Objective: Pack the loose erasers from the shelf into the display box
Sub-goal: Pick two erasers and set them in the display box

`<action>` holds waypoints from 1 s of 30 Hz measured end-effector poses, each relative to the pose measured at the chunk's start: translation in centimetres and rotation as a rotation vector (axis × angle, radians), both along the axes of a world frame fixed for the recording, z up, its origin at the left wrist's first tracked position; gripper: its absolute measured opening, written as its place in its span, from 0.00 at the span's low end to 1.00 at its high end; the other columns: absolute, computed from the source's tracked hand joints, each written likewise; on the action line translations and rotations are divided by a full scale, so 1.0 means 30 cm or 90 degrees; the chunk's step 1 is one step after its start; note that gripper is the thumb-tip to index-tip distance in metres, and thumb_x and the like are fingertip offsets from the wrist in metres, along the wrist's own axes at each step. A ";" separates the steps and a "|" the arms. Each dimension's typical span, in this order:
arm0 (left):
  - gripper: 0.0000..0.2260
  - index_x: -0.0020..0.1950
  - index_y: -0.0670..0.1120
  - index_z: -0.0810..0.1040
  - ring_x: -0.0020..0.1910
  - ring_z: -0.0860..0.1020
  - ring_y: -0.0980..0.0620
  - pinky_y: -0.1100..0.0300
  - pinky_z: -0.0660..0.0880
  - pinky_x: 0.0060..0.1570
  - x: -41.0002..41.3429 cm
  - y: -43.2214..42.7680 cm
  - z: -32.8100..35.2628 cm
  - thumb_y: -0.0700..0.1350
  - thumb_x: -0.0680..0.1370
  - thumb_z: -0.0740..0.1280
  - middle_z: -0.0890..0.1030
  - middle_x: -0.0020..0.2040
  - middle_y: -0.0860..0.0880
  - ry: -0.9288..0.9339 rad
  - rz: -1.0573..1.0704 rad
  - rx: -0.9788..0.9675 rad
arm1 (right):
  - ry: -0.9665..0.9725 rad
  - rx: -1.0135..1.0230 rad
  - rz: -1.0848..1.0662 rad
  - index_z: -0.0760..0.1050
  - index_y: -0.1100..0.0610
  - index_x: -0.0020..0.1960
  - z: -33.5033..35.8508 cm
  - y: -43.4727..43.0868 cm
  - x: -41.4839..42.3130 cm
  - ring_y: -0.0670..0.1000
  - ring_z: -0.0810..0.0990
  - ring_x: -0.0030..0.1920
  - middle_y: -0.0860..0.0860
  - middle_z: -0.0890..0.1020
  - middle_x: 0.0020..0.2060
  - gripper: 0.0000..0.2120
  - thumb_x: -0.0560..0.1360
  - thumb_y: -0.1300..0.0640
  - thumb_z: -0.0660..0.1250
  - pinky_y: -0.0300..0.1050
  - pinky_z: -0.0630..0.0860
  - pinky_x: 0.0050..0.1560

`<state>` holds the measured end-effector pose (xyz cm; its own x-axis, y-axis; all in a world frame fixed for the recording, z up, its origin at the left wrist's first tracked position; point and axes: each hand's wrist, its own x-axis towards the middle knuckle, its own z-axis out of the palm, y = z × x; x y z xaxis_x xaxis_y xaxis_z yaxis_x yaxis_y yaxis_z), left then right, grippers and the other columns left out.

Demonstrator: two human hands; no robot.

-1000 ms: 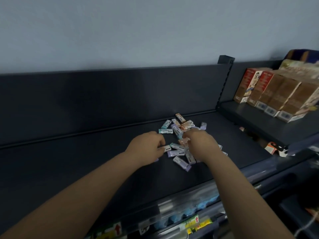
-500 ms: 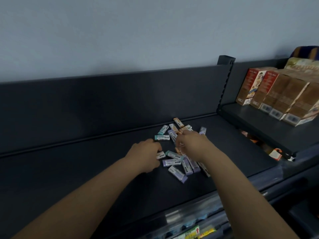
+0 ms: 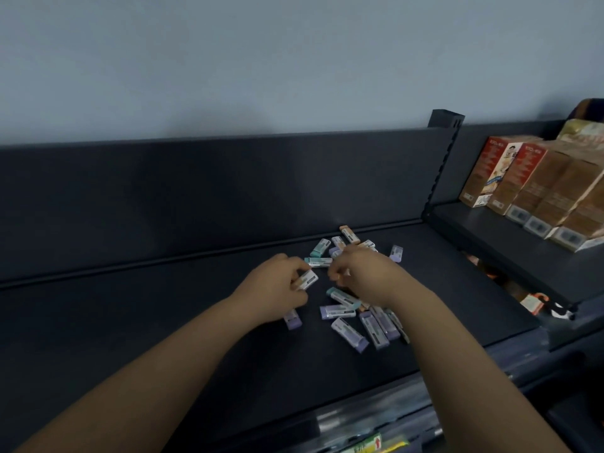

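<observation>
Grey wall (image 3: 261, 60) fills the top half. Below it a dark back panel (image 3: 196, 191), then the dark shelf (image 3: 147, 322) running L to R. A second shelf (image 3: 510, 246) sits higher on the R side w/ a row of brown and red cartons (image 3: 549, 191) standing on it, leaning. Front edge strip (image 3: 369, 447) at the bottom shows coloured labels, too blurred to read.

Both forearms reach in from the bottom to mid-shelf, hands near each other but apart.

Left hand (image 3: 274, 289): fingers curled, pinching a white-sleeved eraser (image 3: 308, 278) btwn thumb and fingertips, just above the shelf surface. A purple eraser (image 3: 292, 319) pokes out from under the heel of that hand.

Right hand (image 3: 369, 273): fingers curled down over the middle of the pile. A bit of orange shows at the fingertips; cannot tell if it grips anything.

Loose erasers (image 3: 340, 311) lie scattered flat on the shelf, around and under the R hand, approx a dozen-plus: mostly purple ones at the front, teal ones (image 3: 318, 261) btwn the hands and behind, an orange one (image 3: 349, 233) farthest back by the panel groove, and one purple (image 3: 396, 253) off alone to the R.
</observation>
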<state>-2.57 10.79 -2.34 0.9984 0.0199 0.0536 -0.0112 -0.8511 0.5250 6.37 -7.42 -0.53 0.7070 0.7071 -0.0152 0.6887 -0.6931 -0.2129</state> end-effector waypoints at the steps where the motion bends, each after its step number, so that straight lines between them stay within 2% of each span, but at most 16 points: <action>1: 0.21 0.63 0.53 0.74 0.44 0.75 0.57 0.60 0.74 0.47 -0.009 0.017 0.008 0.45 0.70 0.70 0.73 0.48 0.54 -0.013 0.003 -0.012 | 0.008 0.074 0.002 0.79 0.51 0.50 0.012 0.012 -0.010 0.51 0.77 0.50 0.49 0.76 0.51 0.06 0.75 0.59 0.67 0.47 0.75 0.52; 4: 0.18 0.59 0.55 0.75 0.42 0.75 0.60 0.66 0.72 0.42 -0.047 0.081 0.024 0.46 0.70 0.71 0.72 0.47 0.56 -0.037 0.008 -0.044 | 0.101 0.306 0.025 0.75 0.48 0.44 0.045 0.074 -0.068 0.47 0.78 0.42 0.45 0.79 0.44 0.08 0.72 0.58 0.73 0.41 0.76 0.46; 6: 0.17 0.57 0.57 0.75 0.42 0.74 0.61 0.68 0.68 0.39 -0.084 0.132 0.032 0.46 0.69 0.71 0.72 0.47 0.58 -0.046 0.016 -0.050 | 0.192 0.389 0.056 0.74 0.48 0.43 0.054 0.132 -0.109 0.45 0.80 0.41 0.45 0.81 0.41 0.09 0.71 0.58 0.74 0.38 0.77 0.42; 10: 0.17 0.56 0.58 0.74 0.42 0.76 0.62 0.68 0.71 0.39 -0.185 0.258 0.035 0.45 0.69 0.70 0.77 0.47 0.58 -0.045 0.066 -0.100 | 0.344 0.454 0.077 0.74 0.52 0.45 0.033 0.257 -0.164 0.50 0.83 0.43 0.50 0.83 0.41 0.09 0.71 0.60 0.74 0.42 0.81 0.39; 14: 0.20 0.59 0.60 0.70 0.40 0.78 0.63 0.70 0.72 0.36 -0.304 0.398 0.044 0.48 0.71 0.71 0.80 0.45 0.58 -0.044 0.108 -0.148 | 0.462 0.486 0.098 0.74 0.60 0.48 0.006 0.387 -0.225 0.52 0.83 0.44 0.55 0.84 0.43 0.10 0.71 0.66 0.73 0.45 0.82 0.44; 19: 0.18 0.58 0.58 0.70 0.41 0.80 0.59 0.59 0.78 0.44 -0.455 0.556 0.059 0.49 0.72 0.72 0.83 0.44 0.54 -0.049 0.131 -0.262 | 0.484 0.470 0.146 0.74 0.59 0.50 0.030 0.571 -0.330 0.53 0.84 0.45 0.56 0.83 0.44 0.12 0.71 0.66 0.73 0.47 0.83 0.46; 21: 0.18 0.57 0.59 0.71 0.40 0.80 0.59 0.60 0.77 0.43 -0.518 0.624 0.069 0.48 0.72 0.73 0.83 0.43 0.54 -0.055 0.125 -0.254 | 0.495 0.472 0.163 0.76 0.57 0.53 0.049 0.654 -0.380 0.55 0.84 0.47 0.58 0.82 0.47 0.13 0.71 0.66 0.73 0.47 0.82 0.47; 24: 0.17 0.56 0.61 0.72 0.40 0.80 0.59 0.62 0.75 0.42 -0.614 0.750 0.085 0.49 0.71 0.73 0.83 0.44 0.55 -0.058 0.129 -0.234 | 0.474 0.445 0.200 0.79 0.54 0.52 0.065 0.784 -0.464 0.53 0.84 0.49 0.54 0.84 0.47 0.11 0.71 0.63 0.73 0.46 0.82 0.49; 28: 0.18 0.54 0.61 0.73 0.41 0.81 0.59 0.63 0.76 0.42 -0.733 0.938 0.105 0.50 0.69 0.75 0.82 0.45 0.56 -0.053 0.137 -0.217 | 0.416 0.411 0.198 0.79 0.50 0.49 0.046 0.956 -0.585 0.54 0.84 0.48 0.52 0.84 0.44 0.09 0.70 0.58 0.75 0.56 0.80 0.54; 30: 0.18 0.53 0.61 0.73 0.41 0.82 0.58 0.61 0.77 0.42 -0.786 1.027 0.112 0.50 0.68 0.76 0.83 0.45 0.56 -0.051 0.134 -0.222 | 0.417 0.420 0.181 0.78 0.49 0.48 0.034 1.040 -0.646 0.53 0.84 0.48 0.51 0.84 0.44 0.10 0.70 0.58 0.75 0.56 0.80 0.54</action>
